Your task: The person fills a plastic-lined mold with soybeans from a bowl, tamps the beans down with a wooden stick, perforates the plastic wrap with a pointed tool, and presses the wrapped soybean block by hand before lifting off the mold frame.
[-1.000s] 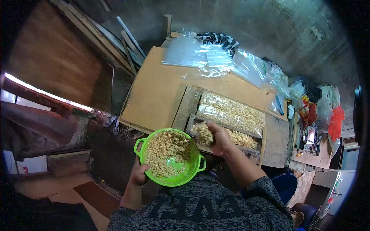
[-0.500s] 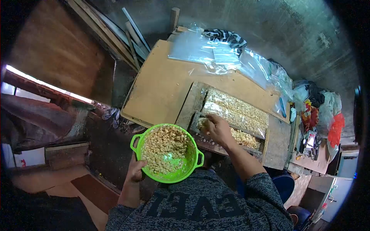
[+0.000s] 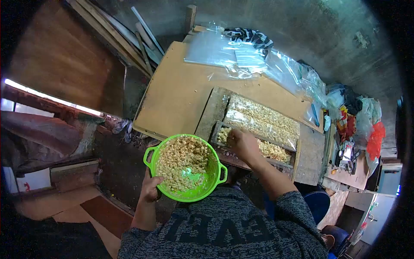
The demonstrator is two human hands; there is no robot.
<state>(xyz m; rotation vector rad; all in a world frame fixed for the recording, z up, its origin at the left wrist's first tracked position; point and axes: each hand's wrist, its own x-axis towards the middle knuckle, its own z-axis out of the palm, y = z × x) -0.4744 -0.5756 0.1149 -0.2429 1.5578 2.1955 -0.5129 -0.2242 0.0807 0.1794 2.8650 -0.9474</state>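
Note:
My left hand (image 3: 151,188) grips the lower left side of a bright green plastic basin (image 3: 200,193) with two loop handles, thumb over the rim. Pale, bean-like pieces (image 3: 179,159) heap on its upper left, leaving green bottom showing at lower right. My right hand (image 3: 244,147) is closed, knuckles up, over the front strip of a wooden frame (image 3: 214,133). Loose pale pieces (image 3: 274,151) lie in this strip on both sides of the hand. Its fingertips are hidden. Behind it, a wider strip of the same pieces lies under clear plastic (image 3: 263,118).
The frame rests on a dark wooden board (image 3: 210,110) on a tan tabletop (image 3: 170,95). Clear plastic sheets (image 3: 207,49) lie along the back. Plastic bags (image 3: 368,112) pile up at right. Planks (image 3: 116,32) lean at the back left.
My right hand has turned more knuckles-up over the front strip, and more loose pieces show at its left end. My left hand still holds the basin. The view has shifted slightly.

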